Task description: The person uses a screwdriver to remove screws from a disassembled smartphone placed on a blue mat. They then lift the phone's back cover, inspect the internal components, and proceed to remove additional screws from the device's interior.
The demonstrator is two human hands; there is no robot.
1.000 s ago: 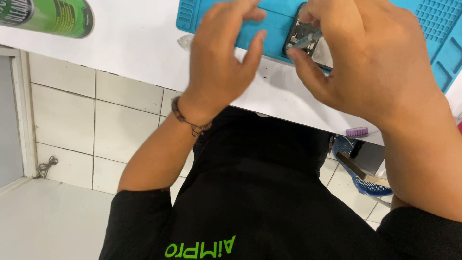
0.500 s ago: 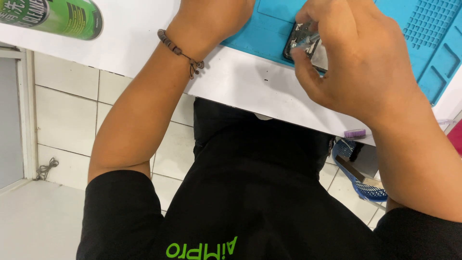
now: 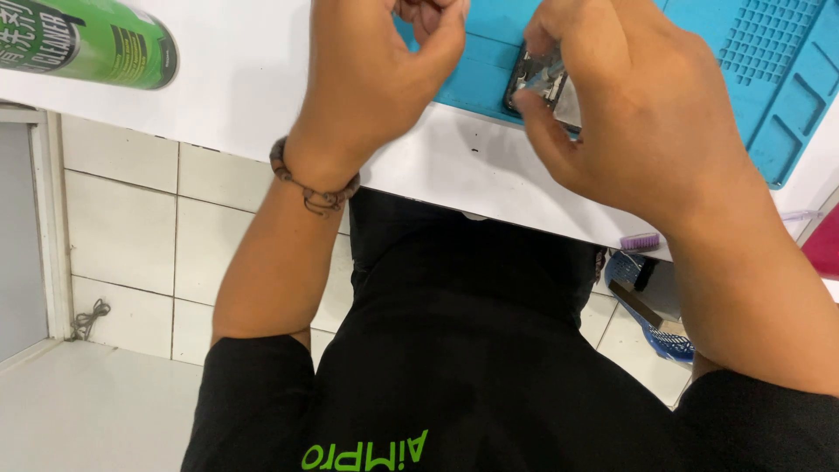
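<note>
My right hand (image 3: 647, 131) is closed around a small dark electronic device (image 3: 540, 77) with exposed metal parts and holds it on the blue silicone work mat (image 3: 769, 96). My fingers cover most of the device. My left hand (image 3: 367, 79), with a beaded bracelet on the wrist, hovers just left of the device over the mat's near edge. Its fingers are curled inward at the top of the frame, and what they hold, if anything, is hidden.
The mat lies on a white table (image 3: 262, 96). A green spray can (image 3: 87, 39) lies at its far left. A purple brush (image 3: 640, 242) sits at the table's near edge, a pink object (image 3: 823, 245) at the right. A blue basket (image 3: 660, 336) stands below on the tiled floor.
My left hand has left the device, gone up past the top edge, then come back down with curled fingers. My right hand keeps its grip on the device.
</note>
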